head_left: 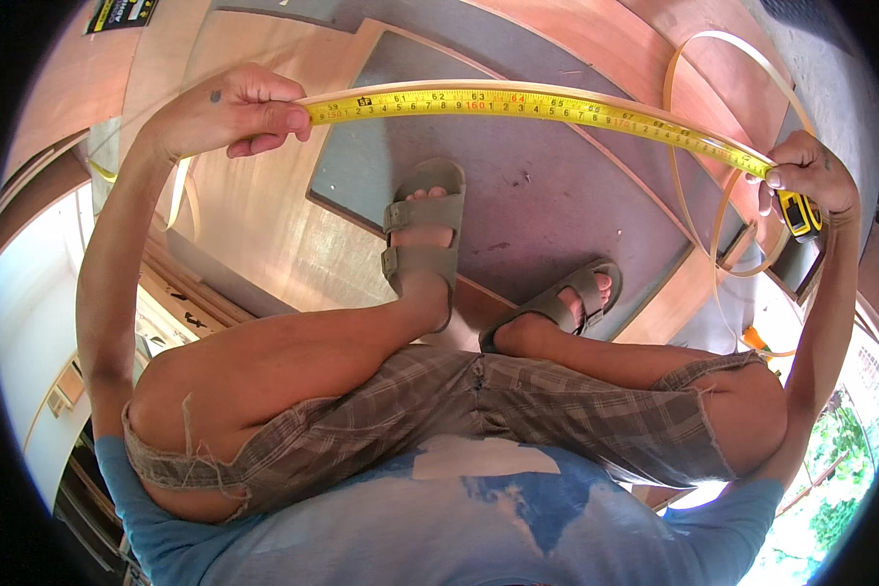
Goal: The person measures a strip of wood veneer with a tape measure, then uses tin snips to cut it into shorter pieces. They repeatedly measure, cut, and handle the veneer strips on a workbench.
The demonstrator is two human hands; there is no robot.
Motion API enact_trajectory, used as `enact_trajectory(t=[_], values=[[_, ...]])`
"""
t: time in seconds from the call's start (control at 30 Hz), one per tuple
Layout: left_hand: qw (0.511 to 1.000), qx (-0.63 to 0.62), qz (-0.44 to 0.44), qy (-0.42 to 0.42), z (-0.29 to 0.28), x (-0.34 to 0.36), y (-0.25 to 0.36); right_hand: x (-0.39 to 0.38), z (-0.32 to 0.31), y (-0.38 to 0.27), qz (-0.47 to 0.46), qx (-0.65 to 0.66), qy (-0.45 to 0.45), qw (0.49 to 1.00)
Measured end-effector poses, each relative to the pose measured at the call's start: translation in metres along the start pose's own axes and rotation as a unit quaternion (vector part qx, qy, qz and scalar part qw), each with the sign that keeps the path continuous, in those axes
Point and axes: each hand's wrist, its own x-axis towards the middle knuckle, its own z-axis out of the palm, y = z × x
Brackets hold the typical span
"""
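A yellow tape measure blade stretches in a shallow arc between my two hands. Along its far edge runs a thin, light wood-coloured edging strip, which curls into loose loops at the right. My left hand is closed, pinching blade and strip together between thumb and fingers. At the other end, my right hand is closed on the blade and the strip too. The yellow and black tape measure case hangs just under the right hand, partly covered by its fingers.
My sandalled feet stand on a grey-faced panel with bare wood edges. Pale plywood sheets lie around it. Long timber pieces are at the left. Something orange lies beyond my right knee.
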Motion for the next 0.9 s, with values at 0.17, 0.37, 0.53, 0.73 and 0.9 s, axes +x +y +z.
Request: enact_trajectory(t=[0.17, 0.37, 0.53, 0.73, 0.9], values=[[0.995, 0.056, 0.078, 0.029, -0.006, -0.014, 0.004, -0.004, 0.003, 0.002, -0.041, -0.017, 0.014, 0.999], [1.000, 0.013, 0.016, 0.019, -0.014, -0.021, -0.002, -0.004, 0.005, -0.002, -0.069, 0.028, -0.002, 0.997], [0.996, -0.079, -0.042, -0.015, -0.036, -0.023, -0.027, -0.009, -0.002, -0.008, -0.061, -0.067, -0.019, 0.996], [0.989, -0.100, -0.110, -0.012, -0.063, -0.043, -0.069, -0.016, -0.014, 0.009, 0.017, 0.006, 0.009, 1.000], [0.990, -0.068, -0.119, -0.034, -0.065, -0.041, -0.088, -0.017, -0.015, 0.015, 0.013, 0.031, 0.021, 0.999]])
